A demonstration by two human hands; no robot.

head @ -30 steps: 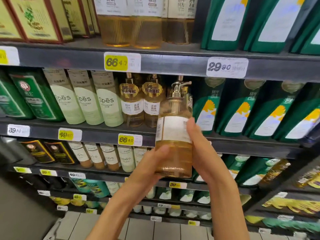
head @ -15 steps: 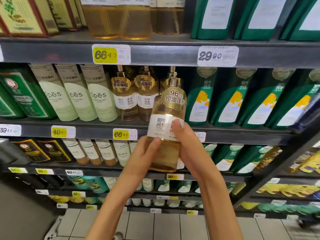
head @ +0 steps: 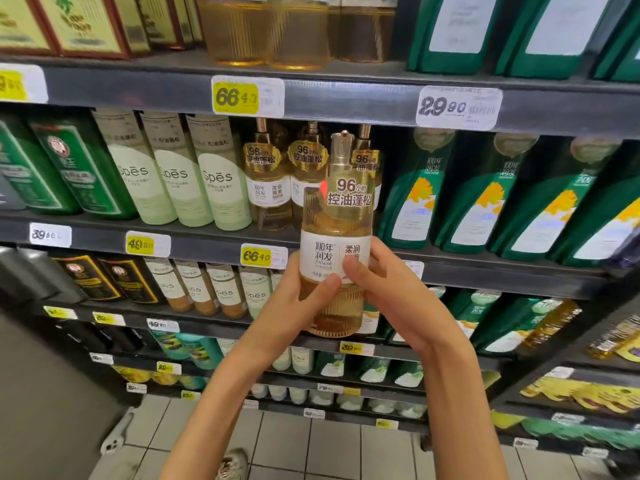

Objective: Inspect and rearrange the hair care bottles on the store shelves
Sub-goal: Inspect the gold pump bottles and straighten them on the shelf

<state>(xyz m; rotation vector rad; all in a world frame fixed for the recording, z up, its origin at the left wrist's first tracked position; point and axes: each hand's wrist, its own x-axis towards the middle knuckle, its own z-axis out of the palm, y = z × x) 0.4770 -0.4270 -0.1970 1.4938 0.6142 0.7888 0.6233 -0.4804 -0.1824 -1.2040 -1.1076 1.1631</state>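
Here, the amber pump bottle (head: 335, 216) is upright near the picture's centre, its front label toward the camera, held off the middle shelf (head: 194, 242). The left hand (head: 298, 306) grips its lower half from 7 o'clock, thumb across the label's bottom edge. The right hand (head: 394, 303) grips it from 4 o'clock, thumb also on the label. Matching amber bottles (head: 266, 188) stand at its 10 o'clock, pale green bottles (head: 173, 178) farther toward 9, and dark green bottles (head: 485, 202) at 3.
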